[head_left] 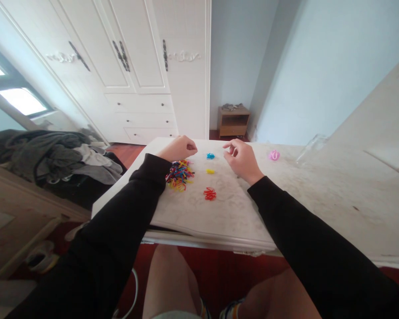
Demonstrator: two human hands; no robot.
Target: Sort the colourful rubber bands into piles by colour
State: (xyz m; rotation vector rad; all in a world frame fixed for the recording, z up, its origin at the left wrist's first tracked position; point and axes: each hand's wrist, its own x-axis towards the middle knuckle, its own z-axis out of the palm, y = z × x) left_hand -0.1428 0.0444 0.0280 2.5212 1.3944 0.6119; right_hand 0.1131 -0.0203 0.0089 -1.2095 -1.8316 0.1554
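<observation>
My left hand [182, 148], its fingers curled closed, hovers at the far edge of a pile of mixed coloured rubber bands [180, 175]; whether anything is in the fingers is hidden. To the right of the pile, small separate heaps run from far to near: blue bands [210, 156], yellow bands [210, 171] and red bands [209, 193]. Just right of the blue heap is my right hand [242, 160], fingers bent, with a gap between thumb and forefinger and nothing visible in it. A pink heap of bands [274, 155] lies farther right.
The bands lie on a stained white tabletop [232, 217]. A clear plastic or glass container [312, 148] lies near its far right edge. Dark clothes [60, 155] are heaped at left. Beyond stand a white wardrobe [146, 66] and a small wooden cabinet [233, 129].
</observation>
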